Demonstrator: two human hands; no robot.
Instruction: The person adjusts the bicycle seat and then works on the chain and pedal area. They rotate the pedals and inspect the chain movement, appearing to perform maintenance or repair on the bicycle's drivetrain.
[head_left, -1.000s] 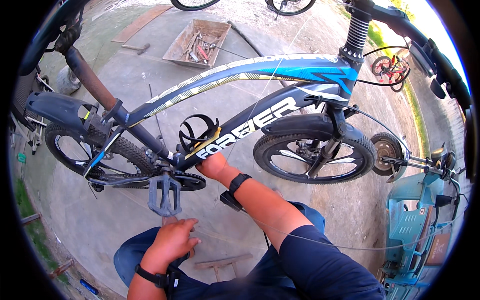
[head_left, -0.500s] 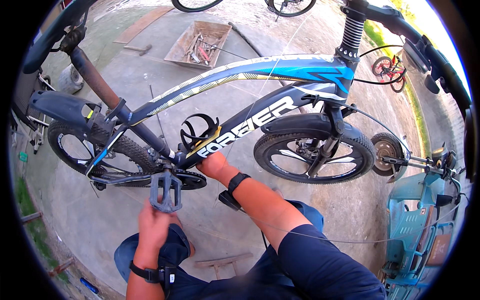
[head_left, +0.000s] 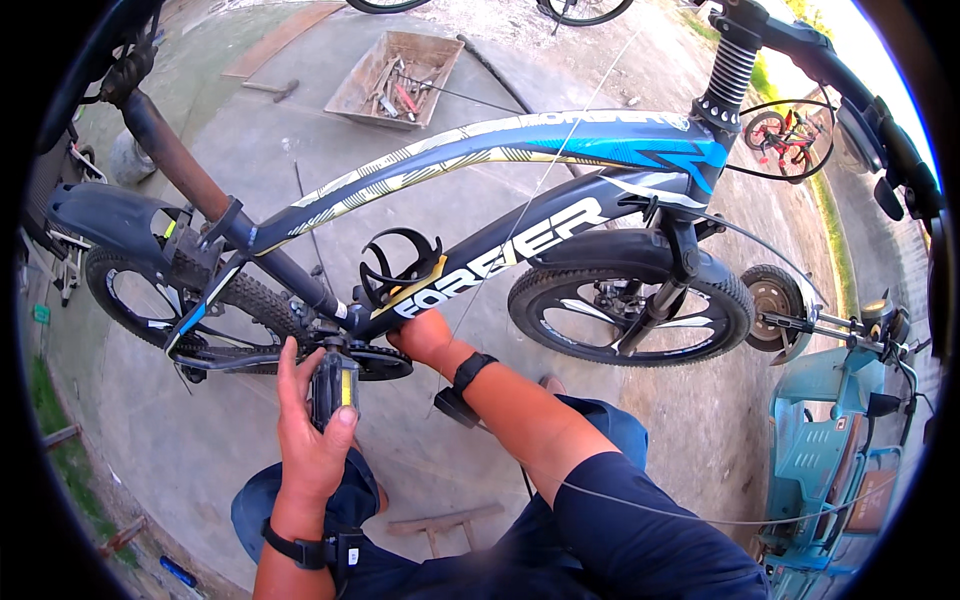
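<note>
A dark bicycle with blue, white and yellow markings stands across the view; its frame (head_left: 490, 250) slants up to the right. My left hand (head_left: 312, 450) grips the pedal (head_left: 337, 388), thumb on its near end and fingers along its left side. The pedal is edge-on, with a yellow reflector strip showing. Low on the frame, my right hand (head_left: 425, 338) reaches in under the lower tube beside the chainring (head_left: 385, 365); the tube hides its fingertips. Above that hand sits a black bottle cage (head_left: 385, 290). The rear wheel (head_left: 135, 300) is at the left, the front wheel (head_left: 600, 320) at the right.
Behind the bicycle lies a metal tray (head_left: 345, 95) of tools, near a hammer (head_left: 275, 90). A thin loose cable crosses the frame and my right arm. A small wooden stool (head_left: 445, 522) is between my legs. A teal three-wheeler (head_left: 815, 440) stands at the right.
The pedal has turned from its flat face to edge-on. My left hand has moved up around it, with thumb and fingers now visible. The right hand stays nearly in place.
</note>
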